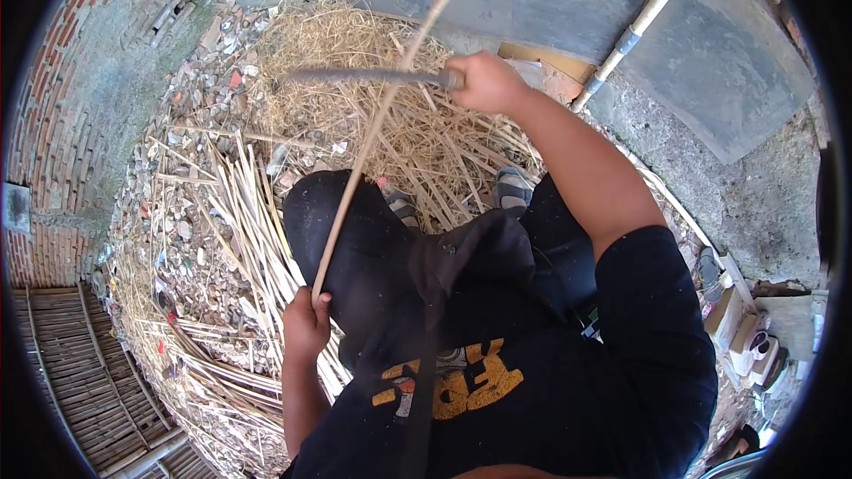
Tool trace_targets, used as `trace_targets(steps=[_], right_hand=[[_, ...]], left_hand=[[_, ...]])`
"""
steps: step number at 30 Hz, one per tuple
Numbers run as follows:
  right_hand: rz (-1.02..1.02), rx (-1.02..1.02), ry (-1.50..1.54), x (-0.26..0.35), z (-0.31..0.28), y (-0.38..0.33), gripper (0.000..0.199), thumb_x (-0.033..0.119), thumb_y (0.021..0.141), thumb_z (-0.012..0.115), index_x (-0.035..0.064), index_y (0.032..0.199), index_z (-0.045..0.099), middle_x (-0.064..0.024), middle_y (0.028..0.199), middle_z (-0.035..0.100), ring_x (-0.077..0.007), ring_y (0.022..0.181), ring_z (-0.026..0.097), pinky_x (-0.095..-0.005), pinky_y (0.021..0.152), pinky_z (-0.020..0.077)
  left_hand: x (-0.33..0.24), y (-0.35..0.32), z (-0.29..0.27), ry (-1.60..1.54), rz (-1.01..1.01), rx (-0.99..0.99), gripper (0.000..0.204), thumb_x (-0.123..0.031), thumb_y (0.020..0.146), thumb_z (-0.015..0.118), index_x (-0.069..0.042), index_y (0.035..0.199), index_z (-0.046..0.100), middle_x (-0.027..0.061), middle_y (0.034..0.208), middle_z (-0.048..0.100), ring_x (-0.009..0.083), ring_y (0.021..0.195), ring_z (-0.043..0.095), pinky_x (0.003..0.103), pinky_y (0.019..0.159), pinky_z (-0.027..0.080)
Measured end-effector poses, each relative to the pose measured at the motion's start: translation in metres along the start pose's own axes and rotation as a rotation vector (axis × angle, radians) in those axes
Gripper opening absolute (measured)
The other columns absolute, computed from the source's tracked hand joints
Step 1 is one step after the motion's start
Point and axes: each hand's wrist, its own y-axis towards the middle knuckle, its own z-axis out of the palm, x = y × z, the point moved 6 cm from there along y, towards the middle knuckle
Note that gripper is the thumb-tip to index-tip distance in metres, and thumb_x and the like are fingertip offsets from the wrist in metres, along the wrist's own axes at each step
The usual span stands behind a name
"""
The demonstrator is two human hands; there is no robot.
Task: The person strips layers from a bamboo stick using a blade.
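My left hand is closed round the lower end of a long, thin bamboo strip, which slants up and away to the right across my left knee. In my right hand, raised at the far side, is the handle of a long-bladed knife. Its dark blade points left and crosses the upper part of the strip; whether the two touch I cannot tell. A slight blur lies over the blade. Beneath them is a heap of pale shavings, and more split strips lie between my feet.
A bundle of bamboo strips lies on rubble-strewn ground to my left. Grey sheets lean at the back, with a pale pole at the right. A brick wall and a slatted bamboo panel stand at the left.
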Motion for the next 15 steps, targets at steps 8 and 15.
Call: trace_targets(steps=[8,15], right_hand=[[0.021,0.001,-0.193,0.018,0.003,0.01,0.032,0.022,0.081,0.068,0.014,0.113,0.073,-0.0182,0.098,0.074,-0.0372,0.094,0.071,-0.0468,0.086,0.0576],[0.111,-0.043,-0.11,0.003,-0.006,0.013,0.029,0.024,0.084,0.068,0.0162,0.111,0.072,-0.0146,0.098,0.074,-0.0349,0.092,0.071,-0.0473,0.082,0.0583]], left_hand=[[-0.004,-0.011,-0.012,0.056,-0.066,0.014,0.04,-0.036,0.104,0.059,0.0,0.085,0.055,0.0241,0.066,0.061,0.0492,0.067,0.062,0.052,0.057,0.045],[0.002,-0.006,0.003,0.026,-0.016,0.007,0.044,-0.039,0.105,0.055,0.001,0.087,0.055,0.0243,0.066,0.059,0.0485,0.066,0.061,0.05,0.058,0.046]])
